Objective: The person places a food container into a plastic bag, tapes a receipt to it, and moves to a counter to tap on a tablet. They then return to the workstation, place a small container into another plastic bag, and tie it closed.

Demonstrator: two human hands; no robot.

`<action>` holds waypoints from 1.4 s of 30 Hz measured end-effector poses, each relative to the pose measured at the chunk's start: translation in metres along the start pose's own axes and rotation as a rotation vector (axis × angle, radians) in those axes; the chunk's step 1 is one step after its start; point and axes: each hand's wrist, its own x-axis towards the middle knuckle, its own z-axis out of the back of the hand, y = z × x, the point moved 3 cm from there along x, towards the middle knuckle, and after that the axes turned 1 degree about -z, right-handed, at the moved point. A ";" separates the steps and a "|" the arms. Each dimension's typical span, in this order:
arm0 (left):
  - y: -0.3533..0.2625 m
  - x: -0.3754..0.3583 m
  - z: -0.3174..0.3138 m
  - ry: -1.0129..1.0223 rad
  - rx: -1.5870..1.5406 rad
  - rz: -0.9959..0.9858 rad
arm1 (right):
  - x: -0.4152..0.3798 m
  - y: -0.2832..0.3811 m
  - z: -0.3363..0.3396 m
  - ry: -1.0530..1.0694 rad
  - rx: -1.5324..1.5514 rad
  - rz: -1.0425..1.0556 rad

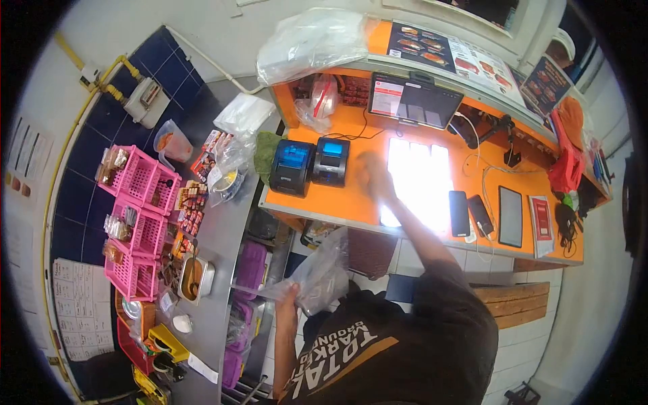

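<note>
My left hand is closed on the edge of a clear plastic bag, which hangs between my body and the orange counter. Stretched out over the counter, my right hand is smeared by motion, so its fingers cannot be made out. It lies between the small receipt printer and a brightly glaring white surface. A larger black printer stands left of the small one. Behind my right hand is a tablet screen on a stand.
Two phones and a dark tablet lie on the counter's right part, with cables nearby. At left, a metal worktop bears pink baskets and a metal food container. Another person's capped head shows at upper right.
</note>
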 end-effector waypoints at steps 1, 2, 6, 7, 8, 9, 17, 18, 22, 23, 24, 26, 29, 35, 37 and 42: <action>-0.009 -0.005 -0.006 0.004 0.109 -0.043 | -0.027 0.020 -0.018 0.081 -0.023 0.186; -0.011 -0.006 -0.007 0.067 0.251 -0.070 | -0.063 0.077 -0.016 0.262 0.149 0.129; -0.042 -0.021 -0.012 0.323 0.636 -0.093 | -0.124 0.148 -0.045 0.657 0.383 0.405; -0.041 -0.028 -0.004 0.316 0.590 -0.235 | -0.136 0.141 -0.065 0.821 0.453 0.314; -0.048 -0.035 -0.006 0.256 0.536 -0.283 | -0.150 0.142 -0.084 1.004 0.520 0.238; -0.050 -0.040 0.005 0.173 0.552 -0.266 | -0.155 0.149 -0.083 0.868 0.581 0.195; -0.066 -0.145 0.083 -0.460 1.218 -0.329 | -0.166 0.211 -0.117 0.944 0.695 0.144; -0.059 -0.148 0.094 -0.414 1.019 -0.312 | -0.169 0.224 -0.126 1.104 0.751 0.147; -0.015 -0.147 0.135 -0.035 0.083 -0.182 | -0.190 0.291 -0.148 1.608 0.804 0.223; 0.005 -0.145 0.147 0.044 -0.041 -0.123 | -0.193 0.300 -0.156 1.671 0.796 0.232; 0.005 -0.147 0.151 0.130 -0.161 -0.067 | -0.197 0.310 -0.163 1.727 0.786 0.242; 0.010 -0.166 0.161 -0.026 -0.355 -0.163 | -0.204 0.329 -0.172 1.623 0.818 0.279; -0.012 -0.212 0.192 -0.178 -0.419 -0.204 | -0.209 0.347 -0.200 1.598 0.657 0.326; -0.045 -0.304 0.275 -0.253 -0.171 -0.337 | -0.298 0.478 -0.231 0.822 0.484 0.826; -0.048 -0.325 0.309 -0.413 -0.086 -0.402 | -0.346 0.529 -0.227 1.076 0.556 0.648; -0.028 -0.370 0.369 -0.731 -0.128 -0.400 | -0.455 0.577 -0.268 1.770 0.543 0.254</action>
